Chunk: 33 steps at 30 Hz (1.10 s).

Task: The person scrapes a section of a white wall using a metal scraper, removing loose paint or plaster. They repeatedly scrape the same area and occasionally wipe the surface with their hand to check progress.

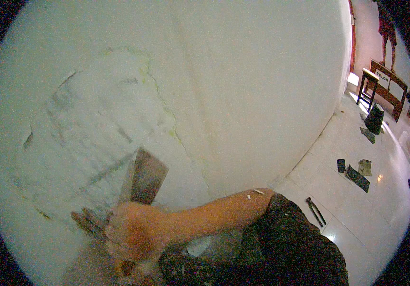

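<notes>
My right hand (133,228) grips a flat, broad-bladed scraper or putty knife at the lower middle of the view. Its dull blade (149,175) points up, over or against the pale wall (262,89). Around the blade lies a rough whitish patch (94,118) with grey streaks and a cracked, yellowish-green edge. Finger-like dark shapes left of the hand are blurred; fingers or shadow, I cannot tell. A blurred skin-toned shape at the bottom edge may be part of my left hand. White specks mark my forearm and dark clothing.
Pincers or a similar two-handled tool (315,212) lie on the tiled floor (348,211) at right. Beyond are flat dark pieces (358,178), a dark bucket (374,119), a stool (368,84) and a brown wooden frame (400,105) with a lettered sign.
</notes>
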Motion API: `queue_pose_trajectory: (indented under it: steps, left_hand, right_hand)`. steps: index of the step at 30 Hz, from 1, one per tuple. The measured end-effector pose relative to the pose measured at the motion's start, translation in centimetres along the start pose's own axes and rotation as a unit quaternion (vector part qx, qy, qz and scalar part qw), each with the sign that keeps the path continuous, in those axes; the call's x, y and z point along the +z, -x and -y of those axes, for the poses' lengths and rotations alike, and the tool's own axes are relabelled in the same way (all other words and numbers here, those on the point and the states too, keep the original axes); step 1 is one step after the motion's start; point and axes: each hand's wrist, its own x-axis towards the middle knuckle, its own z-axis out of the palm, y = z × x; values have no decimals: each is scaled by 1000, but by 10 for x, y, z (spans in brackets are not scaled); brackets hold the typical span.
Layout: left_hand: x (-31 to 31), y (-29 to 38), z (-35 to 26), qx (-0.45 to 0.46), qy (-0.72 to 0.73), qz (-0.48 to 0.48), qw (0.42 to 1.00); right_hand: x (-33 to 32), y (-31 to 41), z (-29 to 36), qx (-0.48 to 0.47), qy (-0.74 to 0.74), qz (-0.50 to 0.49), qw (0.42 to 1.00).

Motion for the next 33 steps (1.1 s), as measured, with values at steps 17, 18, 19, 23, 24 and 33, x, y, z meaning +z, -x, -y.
queue_pose_trajectory:
  steps: [17,18,19,23,24,33]
  left_hand:
    - [-7,-30,-19,-14,31,-14,999]
    - [-4,-33,-18,-15,26,-11,999]
    - [0,-34,-17,-16,23,-6,1000]
    - [6,-35,-5,-11,26,0,1000]
    - [8,-31,-3,14,23,-3,1000]
    - [44,72,-93,-135,109,242,955]
  right_hand:
    - [17,82,8,96,-70,-38,992]
    - [21,82,11,112,-80,-34,990]
    - [26,81,15,111,-101,-20,989]
    - [36,95,50,210,-187,134,950]
    - [33,107,60,256,-206,196,924]
    - [-49,238,88,725,-226,30,650]
